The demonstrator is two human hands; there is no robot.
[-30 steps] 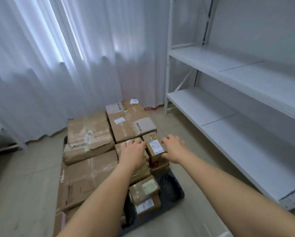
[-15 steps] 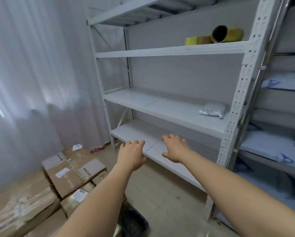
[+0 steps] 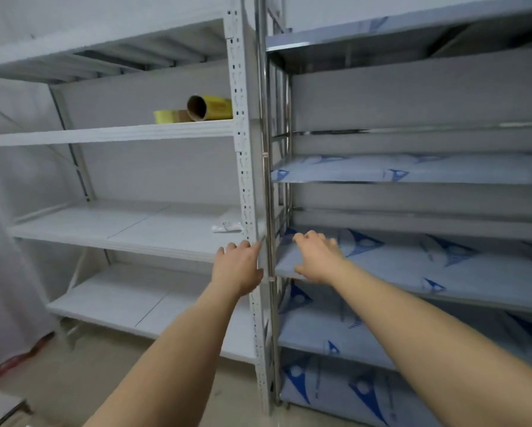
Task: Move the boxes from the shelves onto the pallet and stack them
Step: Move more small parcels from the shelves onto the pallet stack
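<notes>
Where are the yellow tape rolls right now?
In the head view, the yellow tape rolls sit on the white rack's upper shelf, at its right end beside the perforated upright.

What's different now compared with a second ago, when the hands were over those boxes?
The view swung right, from the pallet to the shelves. Both hands left the small box: the left hand and right hand now reach toward the shelves. Both stay open, holding nothing.
</notes>
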